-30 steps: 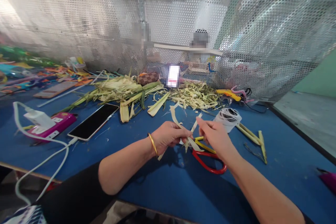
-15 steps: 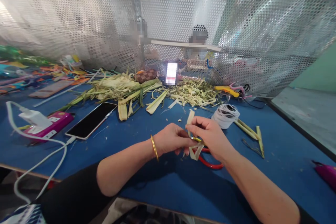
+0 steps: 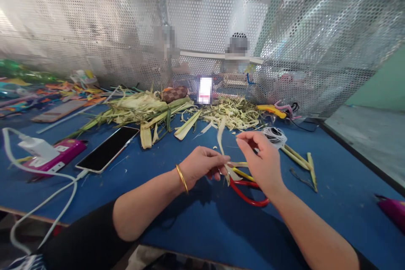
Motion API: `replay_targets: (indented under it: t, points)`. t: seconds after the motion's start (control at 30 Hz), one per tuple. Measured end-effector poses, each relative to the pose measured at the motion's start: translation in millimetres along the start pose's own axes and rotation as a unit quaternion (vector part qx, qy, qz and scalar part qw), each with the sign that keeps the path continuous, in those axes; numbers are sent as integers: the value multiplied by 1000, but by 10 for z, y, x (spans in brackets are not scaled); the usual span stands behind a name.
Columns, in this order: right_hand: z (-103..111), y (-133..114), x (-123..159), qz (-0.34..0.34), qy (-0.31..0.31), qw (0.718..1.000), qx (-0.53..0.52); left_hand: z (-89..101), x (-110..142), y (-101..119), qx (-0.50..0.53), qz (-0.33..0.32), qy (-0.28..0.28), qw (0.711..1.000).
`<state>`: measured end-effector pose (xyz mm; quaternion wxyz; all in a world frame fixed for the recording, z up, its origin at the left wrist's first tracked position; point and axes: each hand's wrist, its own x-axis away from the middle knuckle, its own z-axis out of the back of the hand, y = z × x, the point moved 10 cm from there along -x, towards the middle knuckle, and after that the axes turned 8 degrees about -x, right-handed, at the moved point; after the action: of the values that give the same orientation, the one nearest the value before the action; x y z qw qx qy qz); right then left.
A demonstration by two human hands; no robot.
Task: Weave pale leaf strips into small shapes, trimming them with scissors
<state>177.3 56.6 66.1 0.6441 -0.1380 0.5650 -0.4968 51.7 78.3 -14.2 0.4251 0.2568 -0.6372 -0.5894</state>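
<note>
My left hand (image 3: 205, 163) pinches a pale, dry leaf strip (image 3: 220, 135) between thumb and fingers. One end of the strip rises upward and pale pieces hang below the fingertips. My right hand (image 3: 262, 158) is a little apart to the right, thumb and forefinger pressed together; whatever is between them is too fine to make out. Between the hands is a thin yellow piece (image 3: 243, 174), partly hidden. Red-handled scissors (image 3: 249, 198) lie beneath the hands, their blades mostly out of sight. Behind my right hand sits a roll of white cord (image 3: 276, 137), partly covered.
Leaf strips (image 3: 136, 107) and shredded bits (image 3: 232, 112) are heaped along the perforated metal screen (image 3: 209, 17). A phone (image 3: 109, 149) charges from a purple power strip (image 3: 58, 156) at left. Cut stalks (image 3: 311, 168) and a yellow-handled tool (image 3: 271, 111) lie at right.
My right hand has come off the strip and moved slightly up and right. My left hand keeps its pinch, and the strip's upper end now stands free. The view has shifted slightly.
</note>
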Motion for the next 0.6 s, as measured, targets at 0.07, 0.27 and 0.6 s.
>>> replay_targets:
  t: [0.07,0.27,0.6]
  points:
    - [-110,-341,60,143,-69,986,52,61,-17,-17,70,10,17,997]
    - [-799,-628,649,400,-281,833,260,186,-31,-41,185,23,55,981]
    - [-813,-655,718,430,-249,824,270,219,-25,-92,231,37,95,968]
